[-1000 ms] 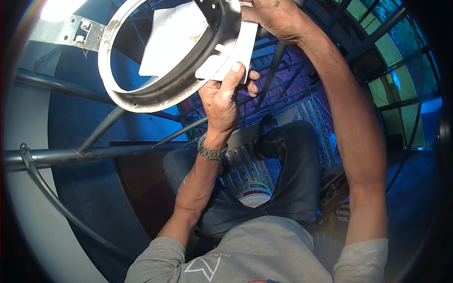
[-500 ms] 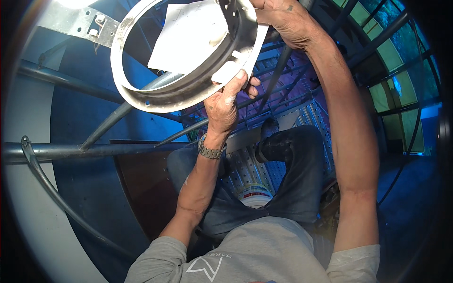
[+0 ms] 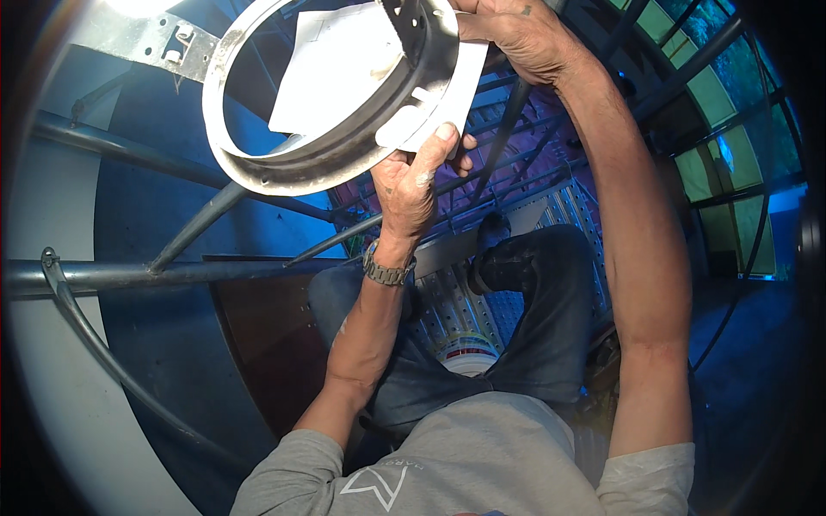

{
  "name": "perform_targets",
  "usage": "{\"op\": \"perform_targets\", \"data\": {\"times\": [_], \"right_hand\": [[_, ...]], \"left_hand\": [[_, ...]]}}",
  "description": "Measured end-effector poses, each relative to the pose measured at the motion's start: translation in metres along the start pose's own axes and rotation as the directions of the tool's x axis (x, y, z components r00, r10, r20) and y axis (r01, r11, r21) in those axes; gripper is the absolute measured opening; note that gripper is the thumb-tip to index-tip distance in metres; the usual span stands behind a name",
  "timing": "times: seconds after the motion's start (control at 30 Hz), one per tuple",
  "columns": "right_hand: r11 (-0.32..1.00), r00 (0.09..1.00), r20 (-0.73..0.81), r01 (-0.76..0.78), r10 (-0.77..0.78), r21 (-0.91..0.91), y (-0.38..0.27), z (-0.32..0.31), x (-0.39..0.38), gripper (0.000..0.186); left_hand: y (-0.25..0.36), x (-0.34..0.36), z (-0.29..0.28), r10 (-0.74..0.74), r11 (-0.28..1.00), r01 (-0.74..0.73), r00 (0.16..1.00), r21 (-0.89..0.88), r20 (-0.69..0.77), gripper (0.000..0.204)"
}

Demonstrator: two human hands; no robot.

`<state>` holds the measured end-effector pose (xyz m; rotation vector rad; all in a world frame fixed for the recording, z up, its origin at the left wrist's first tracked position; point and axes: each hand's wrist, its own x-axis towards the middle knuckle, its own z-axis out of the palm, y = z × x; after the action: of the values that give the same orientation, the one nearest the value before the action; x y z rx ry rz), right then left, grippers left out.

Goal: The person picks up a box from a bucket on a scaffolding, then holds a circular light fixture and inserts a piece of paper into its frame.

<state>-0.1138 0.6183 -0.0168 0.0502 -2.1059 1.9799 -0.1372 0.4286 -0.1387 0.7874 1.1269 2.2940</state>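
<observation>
Ring point(image 3: 297, 174) | left hand point(image 3: 409, 189): pinches white sheet point(image 3: 466, 82) | right hand point(image 3: 525, 45): sheet's upper edge

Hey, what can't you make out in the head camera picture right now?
All in the head view:
- Metal ring: top cut off by the upper edge.
- Right hand: fingers partly lost at that same edge.
- Left hand: some fingers hidden behind the white sheet.
- White tub: mostly covered by the dark trousers.
</observation>
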Motion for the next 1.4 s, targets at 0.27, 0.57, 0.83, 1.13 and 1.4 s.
{"op": "perform_targets", "data": {"times": [0.27, 0.57, 0.83, 1.13, 1.4], "right_hand": [[1.000, 1.000, -0.022, -0.019, 0.019, -0.019, -0.005, 0.005, -0.002, 0.046], [1.000, 1.000, -0.007, -0.012, 0.011, -0.016, -0.005, 0.003, -0.002, 0.045], [1.000, 1.000, 0.008, -0.024, 0.024, 0.006, -0.012, 0.007, -0.006, 0.046], [1.000, 1.000, -0.011, -0.014, 0.014, -0.002, -0.002, 0.003, -0.003, 0.047], [1.000, 1.000, 0.008, -0.004, 0.004, 0.017, -0.003, 0.003, -0.002, 0.048]], "left_hand": [[0.003, -0.001, 0.006, 0.002, 0.999, 0.001, 0.998, 0.044, -0.066, 0.016], [0.003, 0.000, 0.007, 0.008, 0.998, -0.004, 0.998, 0.064, -0.064, 0.014], [-0.002, -0.001, -0.001, 0.000, 0.999, 0.000, 1.000, 0.052, -0.007, 0.021], [-0.003, -0.001, 0.002, -0.005, 0.999, 0.005, 1.000, 0.041, -0.002, 0.021], [-0.004, 0.000, 0.000, 0.014, 0.998, -0.014, 1.000, 0.056, 0.006, 0.019]]}}
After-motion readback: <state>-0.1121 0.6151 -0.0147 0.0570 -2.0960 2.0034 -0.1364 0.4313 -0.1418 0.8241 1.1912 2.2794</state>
